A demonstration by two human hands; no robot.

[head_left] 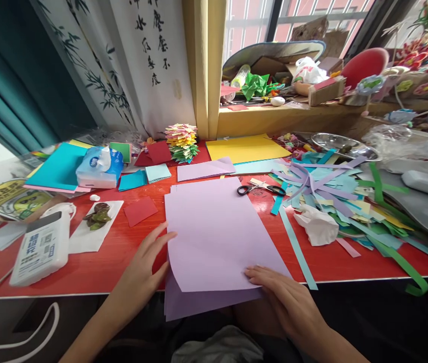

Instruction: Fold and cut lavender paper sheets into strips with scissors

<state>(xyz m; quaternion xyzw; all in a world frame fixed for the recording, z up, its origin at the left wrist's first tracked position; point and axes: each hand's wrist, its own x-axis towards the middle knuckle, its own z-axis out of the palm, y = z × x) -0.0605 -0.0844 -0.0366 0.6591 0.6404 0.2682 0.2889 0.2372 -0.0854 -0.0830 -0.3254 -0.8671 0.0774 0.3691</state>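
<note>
A large light-purple sheet of paper [214,232] lies in front of me, with its near end over the table's front edge. Beneath its curling near edge shows a second purple layer [206,305]; whether this is a fold or a separate sheet I cannot tell. At the paper's left edge is my left hand [144,259], fingers apart, fingertips at the side. My right hand [285,292] rests with extended fingers flat on the near right corner; its thumb is hidden. Black-handled scissors [261,188] lie just beyond the paper's right edge.
Coloured paper strips [323,189] and a crumpled tissue [317,224] cover the right side. At the back stands a folded-paper stack [182,143] near yellow paper [246,148]. On the left are a tissue pack [100,169], a white corded device [42,249] and a red square [141,210].
</note>
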